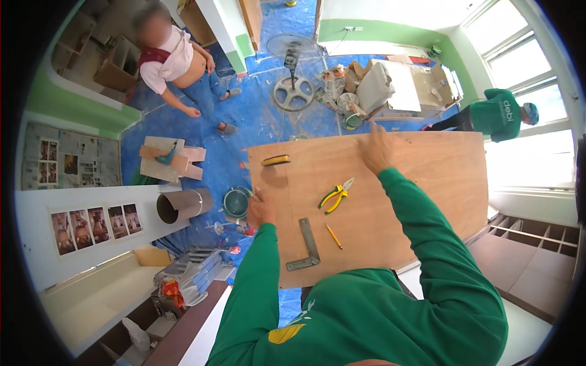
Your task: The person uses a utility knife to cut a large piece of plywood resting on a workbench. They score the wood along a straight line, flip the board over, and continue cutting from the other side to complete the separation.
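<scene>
A large wooden board [421, 201] lies flat in front of me. My left hand [261, 208] is closed around its left edge. Out at the far edge, my right hand [375, 149] reaches over the wood, slightly blurred, its fingers stretched and apart with nothing seen in them. Between my hands rest pliers [336, 195] with yellow and green handles, their jaws pointing away to the right. A yellow pencil [334, 236] lies nearer to me, beside a metal try square [311, 247]. Near the far left corner is a yellow and black utility knife [276, 160].
Blue sheeting [250, 110] covers the floor. A pedestal fan [293, 85] stands beyond the board, near piled debris [372, 85]. One person [177, 61] stands far left; another in green [497, 116] is by the windows. A bucket [236, 202] sits left of the board.
</scene>
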`<state>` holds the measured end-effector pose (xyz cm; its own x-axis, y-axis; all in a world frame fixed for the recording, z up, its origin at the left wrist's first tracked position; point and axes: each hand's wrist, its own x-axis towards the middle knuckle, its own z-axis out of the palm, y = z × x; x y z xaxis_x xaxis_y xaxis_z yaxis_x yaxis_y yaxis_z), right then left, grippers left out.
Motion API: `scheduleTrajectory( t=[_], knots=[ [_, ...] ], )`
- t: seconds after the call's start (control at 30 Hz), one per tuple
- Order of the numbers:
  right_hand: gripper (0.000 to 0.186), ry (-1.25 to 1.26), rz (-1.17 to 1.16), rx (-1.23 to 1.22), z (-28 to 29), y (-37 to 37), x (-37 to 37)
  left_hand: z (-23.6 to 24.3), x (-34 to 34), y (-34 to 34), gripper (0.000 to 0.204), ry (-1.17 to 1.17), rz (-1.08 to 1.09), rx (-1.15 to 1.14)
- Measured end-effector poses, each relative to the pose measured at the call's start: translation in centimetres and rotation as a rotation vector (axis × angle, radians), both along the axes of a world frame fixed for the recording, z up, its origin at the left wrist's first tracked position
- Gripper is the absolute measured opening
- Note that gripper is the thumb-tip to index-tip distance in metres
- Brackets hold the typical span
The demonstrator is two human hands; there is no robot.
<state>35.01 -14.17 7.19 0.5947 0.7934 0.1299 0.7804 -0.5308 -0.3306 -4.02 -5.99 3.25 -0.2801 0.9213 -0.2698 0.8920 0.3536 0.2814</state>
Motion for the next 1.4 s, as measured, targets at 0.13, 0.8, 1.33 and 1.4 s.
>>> scheduleTrajectory(
  t=[0.13,0.8,1.33,1.4],
  knots=[
    [0.069,-0.088,-0.213,-0.249,-3.3,-11.0,0.3,-0.3,0.3,0.3,0.073,0.056,0.007,-0.029],
    [0.071,-0.043,-0.18,-0.159,-3.8,-14.1,0.8,-0.6,1.2,0.0,0.079,0.117,0.043,-0.003],
    [0.069,-0.034,-0.18,-0.293,-3.6,-13.4,-0.1,0.8,0.6,0.0,0.073,0.076,0.07,-0.031],
    [0.069,-0.03,-0.188,-0.311,-3.4,-13.5,-0.2,0.8,0.7,0.2,0.074,0.065,0.063,-0.03]
  ],
)
